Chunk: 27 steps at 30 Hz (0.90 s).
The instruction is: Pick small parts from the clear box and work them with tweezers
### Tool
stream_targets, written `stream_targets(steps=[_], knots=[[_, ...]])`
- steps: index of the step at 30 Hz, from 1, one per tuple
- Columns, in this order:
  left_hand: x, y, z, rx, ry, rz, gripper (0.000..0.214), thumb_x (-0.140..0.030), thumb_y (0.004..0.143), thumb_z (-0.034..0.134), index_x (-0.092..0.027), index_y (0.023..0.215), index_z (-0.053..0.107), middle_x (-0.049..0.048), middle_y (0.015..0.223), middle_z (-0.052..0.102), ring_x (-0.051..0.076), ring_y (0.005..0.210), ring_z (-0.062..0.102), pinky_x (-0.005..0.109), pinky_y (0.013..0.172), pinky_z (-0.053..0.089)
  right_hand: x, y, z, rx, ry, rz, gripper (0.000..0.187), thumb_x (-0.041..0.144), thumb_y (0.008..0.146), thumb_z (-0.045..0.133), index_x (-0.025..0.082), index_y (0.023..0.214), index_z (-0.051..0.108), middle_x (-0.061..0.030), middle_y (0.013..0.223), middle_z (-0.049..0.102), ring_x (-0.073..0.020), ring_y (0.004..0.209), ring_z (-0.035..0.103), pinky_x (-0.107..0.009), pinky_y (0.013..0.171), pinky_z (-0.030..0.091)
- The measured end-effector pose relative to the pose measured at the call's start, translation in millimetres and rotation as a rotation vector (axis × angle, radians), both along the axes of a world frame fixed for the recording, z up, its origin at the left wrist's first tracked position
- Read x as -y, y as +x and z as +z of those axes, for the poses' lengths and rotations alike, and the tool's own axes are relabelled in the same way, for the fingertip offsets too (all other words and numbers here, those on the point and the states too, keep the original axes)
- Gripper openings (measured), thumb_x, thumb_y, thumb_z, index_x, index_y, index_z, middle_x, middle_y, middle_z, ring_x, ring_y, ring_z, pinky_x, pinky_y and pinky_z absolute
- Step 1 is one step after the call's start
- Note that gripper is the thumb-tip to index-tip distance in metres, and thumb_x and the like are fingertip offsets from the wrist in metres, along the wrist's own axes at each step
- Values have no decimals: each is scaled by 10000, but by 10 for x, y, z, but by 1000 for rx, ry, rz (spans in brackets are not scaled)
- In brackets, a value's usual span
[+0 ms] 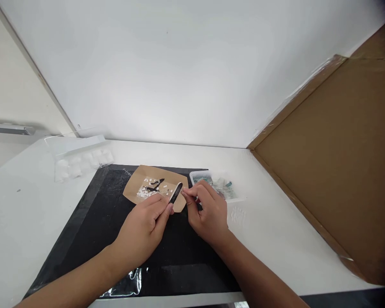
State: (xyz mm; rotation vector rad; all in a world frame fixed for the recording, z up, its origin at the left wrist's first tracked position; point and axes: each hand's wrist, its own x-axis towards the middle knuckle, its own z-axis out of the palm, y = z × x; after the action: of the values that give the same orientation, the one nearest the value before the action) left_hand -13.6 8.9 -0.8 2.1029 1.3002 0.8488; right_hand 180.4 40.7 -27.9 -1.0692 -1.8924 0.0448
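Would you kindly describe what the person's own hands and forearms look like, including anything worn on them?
The left hand and right hand are bare, with no gloves or rings visible. No watch or bracelet shows at either wrist, and no sleeve covers the visible parts of the left forearm or right forearm. Fingernail details are too small to tell.

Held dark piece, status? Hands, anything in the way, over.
Dark piece: lower end gripped by left hand. Right hand pinched near its upper end, contact unclear. Brown tray behind, holding white bits; no obstruction seen.
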Motion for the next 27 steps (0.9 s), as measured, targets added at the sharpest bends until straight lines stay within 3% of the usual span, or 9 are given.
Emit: stream_targets(steps=[6, 13, 18, 23, 27], knots=[[-23, 6, -32, 23, -2, -4, 358, -278, 1085, 400, -203, 811, 617, 30, 796, 650, 190, 776, 615, 318, 742, 458, 9, -13, 1, 101, 27, 50, 176, 179, 1001, 582, 209, 828, 567, -26, 781, 598, -151, 683, 551, -277, 622, 390], [-17, 10, -2, 33, -2, -23, 361, -287, 1086, 404, -208, 803, 614, 28, 789, 661, 195, 780, 620, 317, 746, 458, 19, -9, 20, 102, 74, -61, 143, 198, 1006, 573, 215, 868, 605, -28, 754, 598, -160, 661, 532, -300, 623, 372], [-17, 11, -15, 48, -28, -22, 362, -298, 1088, 404, -206, 809, 616, 25, 776, 670, 194, 779, 621, 317, 755, 461, 23, -21, 21, 155, 70, 8, 216, 183, 1007, 558, 216, 794, 555, -29, 754, 602, -159, 660, 515, -302, 629, 365], [-22, -1, -25, 58, -72, -40, 384, -334, 1098, 379, -212, 839, 635, 12, 711, 634, 194, 766, 620, 323, 756, 459, 12, 3, 60, 126, 93, -44, 185, 183, 1005, 575, 211, 822, 576, -16, 733, 582, -154, 654, 509, -304, 631, 349], [-14, 1, -23, 70, -108, -23, 385, -366, 1097, 385, -218, 843, 634, -3, 671, 613, 187, 711, 622, 320, 740, 464, 2, 26, 79, 155, 62, 35, 204, 175, 1014, 545, 208, 816, 580, -22, 748, 586, -149, 652, 501, -298, 630, 352]])
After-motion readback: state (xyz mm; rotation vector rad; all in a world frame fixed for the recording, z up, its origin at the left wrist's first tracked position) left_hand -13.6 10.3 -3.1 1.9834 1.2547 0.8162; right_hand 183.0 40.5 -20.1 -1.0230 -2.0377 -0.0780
